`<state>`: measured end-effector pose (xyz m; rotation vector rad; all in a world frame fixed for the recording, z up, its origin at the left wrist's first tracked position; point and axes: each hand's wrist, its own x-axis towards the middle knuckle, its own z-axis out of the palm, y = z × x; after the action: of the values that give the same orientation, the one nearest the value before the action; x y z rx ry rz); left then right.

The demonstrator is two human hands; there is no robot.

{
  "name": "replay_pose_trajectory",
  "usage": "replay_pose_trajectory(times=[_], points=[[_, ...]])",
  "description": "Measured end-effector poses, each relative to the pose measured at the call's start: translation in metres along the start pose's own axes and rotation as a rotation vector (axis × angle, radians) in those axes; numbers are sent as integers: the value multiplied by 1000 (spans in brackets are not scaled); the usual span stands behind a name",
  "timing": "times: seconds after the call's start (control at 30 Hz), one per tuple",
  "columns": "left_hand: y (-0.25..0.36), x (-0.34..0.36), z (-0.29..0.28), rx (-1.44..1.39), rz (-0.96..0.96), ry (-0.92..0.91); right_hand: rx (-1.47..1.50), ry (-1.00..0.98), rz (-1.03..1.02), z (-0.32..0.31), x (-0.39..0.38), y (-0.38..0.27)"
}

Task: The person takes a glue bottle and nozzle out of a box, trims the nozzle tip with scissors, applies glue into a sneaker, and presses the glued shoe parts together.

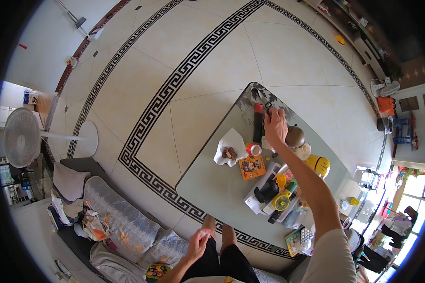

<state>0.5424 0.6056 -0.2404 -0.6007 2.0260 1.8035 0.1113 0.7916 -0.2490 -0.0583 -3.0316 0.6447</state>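
My right hand (276, 126) reaches over the far end of the low table (198, 174). Its fingers are curled down by a small dark thing with a strap (267, 104), and what they grip is mostly hidden. Just left of it lies a long black item with a red end (258, 121); to its right is a round brown-grey object (295, 137). My left hand (198, 244) is over my lap, its fingers pinched together around something small and pale that I cannot make out. Nearer on the table are a red can (253, 149), an orange packet (251, 167) and white paper (229, 141) with brown pieces (230, 153).
A tray (252, 203) of mixed things, with a small yellow fan (281, 202), stands under my right forearm. Beside it is a yellow rounded object (318, 165). A sofa (123, 212) is at the left, with a standing fan (22, 137) beyond it. Tiled floor surrounds the table.
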Motion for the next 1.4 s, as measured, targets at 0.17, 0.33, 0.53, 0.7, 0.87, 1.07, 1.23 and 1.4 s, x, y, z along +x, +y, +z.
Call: replay_pose_trajectory(times=[0.17,0.33,0.53,0.7,0.87,1.07,1.23,1.4], points=[[63,73,14,-452,172,-16,516,-275,-10,-57,-128,-3],[97,90,45,-579,197,-168,942,-416,233,-74,-277,4],[27,39,61,-628,121,-213,956,-586,82,-83,-359,31],[2,13,79,-350,148,-258,1644,-1012,501,-67,-377,75],[-49,5,83,25,216,-160,1068,-1065,159,-34,-401,93],[-101,38,82,-26,93,-74,1282,-1040,515,12,-416,123],[-115,58,77,110,143,-54,1104,-800,365,46,-423,120],[-116,72,75,159,124,-85,513,-624,-59,54,-414,110]])
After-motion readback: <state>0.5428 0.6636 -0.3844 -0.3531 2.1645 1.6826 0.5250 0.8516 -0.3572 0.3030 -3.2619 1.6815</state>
